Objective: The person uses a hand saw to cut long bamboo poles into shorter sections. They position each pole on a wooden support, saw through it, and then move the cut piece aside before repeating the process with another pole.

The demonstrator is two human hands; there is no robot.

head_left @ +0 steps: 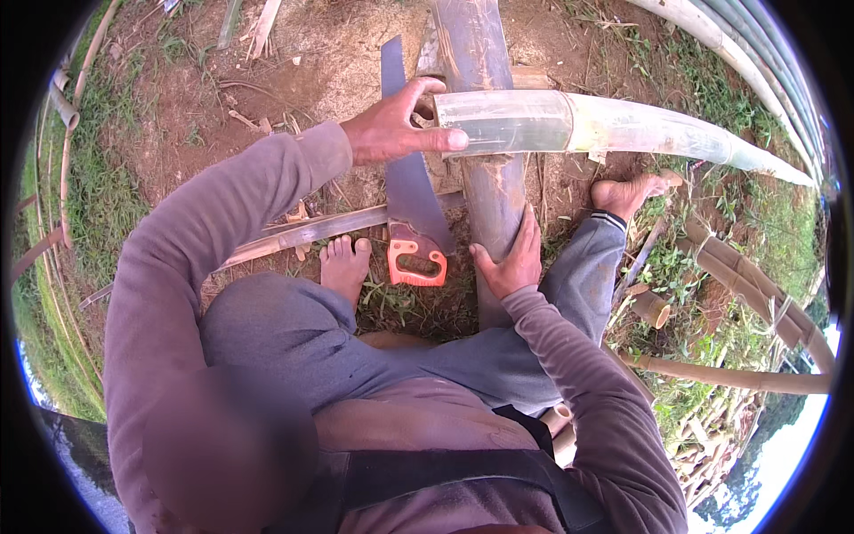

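Bamboo, a pale green cut pole point(605, 125), lies crosswise over a thicker grey-brown bamboo trunk point(492, 178) that runs away from me along the bare dirt. I see my left hand point(396, 125) at the pale pole's cut end, fingers curled over the rim and thumb stretched along its side, grasping it. My right hand point(509, 258) lies flat and unclenched on the grey-brown trunk, nearer to me than the crossing, pressing on it without closing around it. Just left of that trunk a handsaw with a dark blade and an orange handle point(414, 254) rests on the ground, its blade passing under my left hand. Left of the saw handle my bare left foot point(344, 267) is planted; my right foot point(627, 194) sits right of the trunk, below the pale pole.
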